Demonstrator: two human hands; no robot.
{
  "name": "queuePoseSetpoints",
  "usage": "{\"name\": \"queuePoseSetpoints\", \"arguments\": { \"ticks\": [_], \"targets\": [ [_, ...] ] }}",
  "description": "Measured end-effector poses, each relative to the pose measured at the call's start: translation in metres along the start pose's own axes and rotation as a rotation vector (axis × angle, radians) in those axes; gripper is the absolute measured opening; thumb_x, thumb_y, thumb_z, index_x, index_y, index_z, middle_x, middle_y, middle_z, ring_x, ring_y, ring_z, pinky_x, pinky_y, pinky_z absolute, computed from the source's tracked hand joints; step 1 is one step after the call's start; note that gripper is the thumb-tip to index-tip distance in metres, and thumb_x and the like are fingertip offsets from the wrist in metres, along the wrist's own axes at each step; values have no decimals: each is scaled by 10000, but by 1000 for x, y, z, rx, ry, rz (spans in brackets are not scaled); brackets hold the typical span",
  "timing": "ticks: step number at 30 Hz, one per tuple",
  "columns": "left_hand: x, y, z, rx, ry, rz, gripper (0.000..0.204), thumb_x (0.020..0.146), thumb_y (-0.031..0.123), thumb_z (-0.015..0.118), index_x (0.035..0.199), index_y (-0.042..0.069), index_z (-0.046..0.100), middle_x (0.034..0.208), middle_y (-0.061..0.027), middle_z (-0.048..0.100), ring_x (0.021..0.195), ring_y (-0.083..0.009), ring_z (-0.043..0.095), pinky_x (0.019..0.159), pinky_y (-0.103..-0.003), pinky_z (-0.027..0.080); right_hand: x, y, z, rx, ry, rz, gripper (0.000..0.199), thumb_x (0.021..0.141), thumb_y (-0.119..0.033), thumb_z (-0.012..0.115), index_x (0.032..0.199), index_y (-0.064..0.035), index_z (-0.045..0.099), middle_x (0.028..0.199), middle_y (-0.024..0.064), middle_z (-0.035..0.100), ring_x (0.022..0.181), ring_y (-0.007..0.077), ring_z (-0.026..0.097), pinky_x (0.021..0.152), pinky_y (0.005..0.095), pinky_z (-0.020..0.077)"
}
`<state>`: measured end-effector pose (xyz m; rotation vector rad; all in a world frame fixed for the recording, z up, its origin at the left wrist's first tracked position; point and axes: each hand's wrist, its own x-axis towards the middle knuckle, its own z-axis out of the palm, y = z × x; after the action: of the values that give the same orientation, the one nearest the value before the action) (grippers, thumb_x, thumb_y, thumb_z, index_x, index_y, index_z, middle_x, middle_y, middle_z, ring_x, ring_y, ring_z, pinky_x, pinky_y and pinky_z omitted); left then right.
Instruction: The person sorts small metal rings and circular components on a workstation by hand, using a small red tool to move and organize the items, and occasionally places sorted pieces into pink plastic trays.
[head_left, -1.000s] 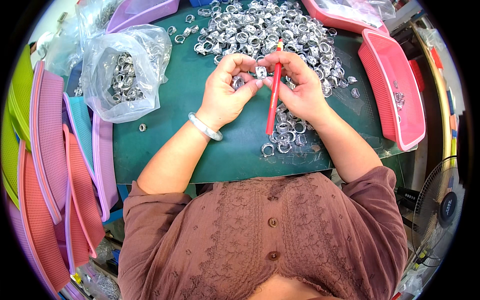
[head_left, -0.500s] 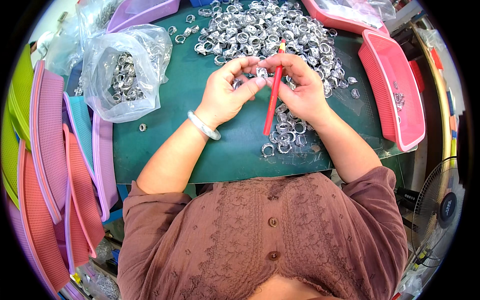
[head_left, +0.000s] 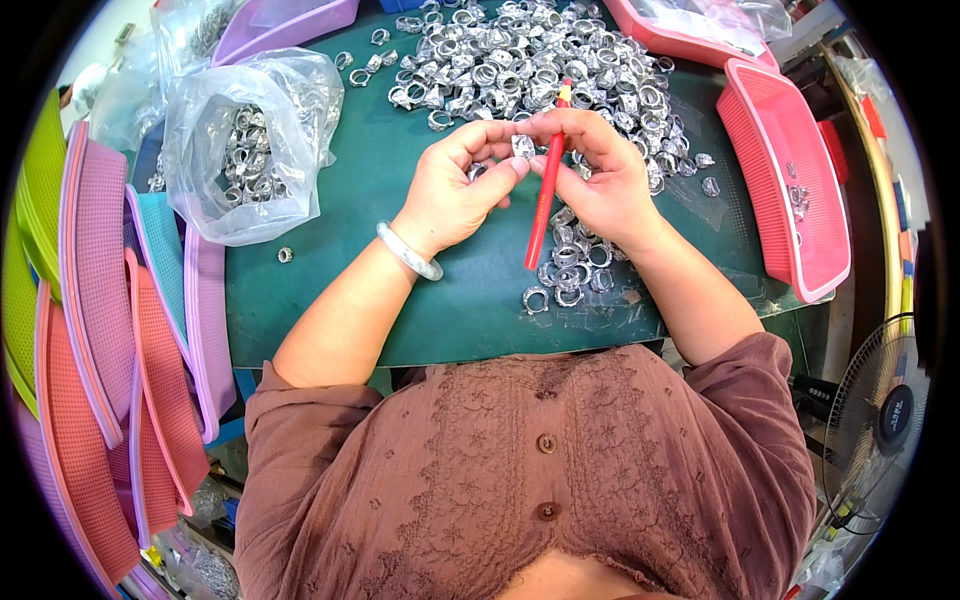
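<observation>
Between the fingertips of both hands sits a silver ring, its front face turned up toward me. My left hand pinches it from the left, and another ring shows partly under its curled fingers. My right hand steadies the ring's other side while also gripping a red pencil, which slants across the fingers with its yellowish tip pointing away. Beyond the hands spreads a big heap of silver rings. A smaller group of rings lies below my right hand, near the table's front edge.
A clear plastic bag of rings stands open on the left of the green table. At the right is a pink basket with a few rings. Stacked coloured baskets crowd the left side; a fan stands lower right.
The ring between my fingertips has tilted slightly, and my left thumb has shifted a little. The pencil has barely moved; all else looks the same.
</observation>
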<state>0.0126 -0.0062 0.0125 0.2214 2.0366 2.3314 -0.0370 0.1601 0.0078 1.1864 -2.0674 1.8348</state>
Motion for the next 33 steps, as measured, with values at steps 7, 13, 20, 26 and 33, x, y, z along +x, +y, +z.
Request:
{"name": "queuePoseSetpoints", "arguments": {
  "ticks": [7,13,20,26,33],
  "targets": [
    [1,-6,-2,45,12,61,288,802,78,610,1069,-7,547,846,-26,566,692,-55,510,537,-194,467,1,-2,0,-12,3,-21,323,730,64,593,1032,-47,564,985,69,608,820,142,595,671,247,487],
    [1,-5,-2,76,16,78,294,795,72,615,1069,-11,551,833,-21,559,676,-48,505,536,-185,459,0,-1,0,-11,8,-20,325,728,67,590,1030,-48,563,984,68,612,814,143,595,666,248,486],
    [1,-6,-1,93,28,108,294,781,52,623,1061,-8,554,828,-15,555,666,-50,483,545,-183,433,1,-2,0,-11,12,-21,328,728,68,585,1033,-49,560,980,66,615,794,142,594,655,250,484],
    [2,-9,-5,133,4,115,332,791,34,617,1112,24,534,873,-18,528,635,-59,527,542,-184,439,2,-3,0,-16,4,-14,326,727,71,581,1029,-49,563,978,63,616,788,138,593,650,247,484],
    [1,-8,-3,101,13,97,326,800,40,605,1117,24,528,865,-14,529,621,-57,523,537,-180,430,2,-4,1,1,12,-19,317,741,70,574,1035,-48,557,980,64,611,800,129,590,648,243,483]
  ]
}}
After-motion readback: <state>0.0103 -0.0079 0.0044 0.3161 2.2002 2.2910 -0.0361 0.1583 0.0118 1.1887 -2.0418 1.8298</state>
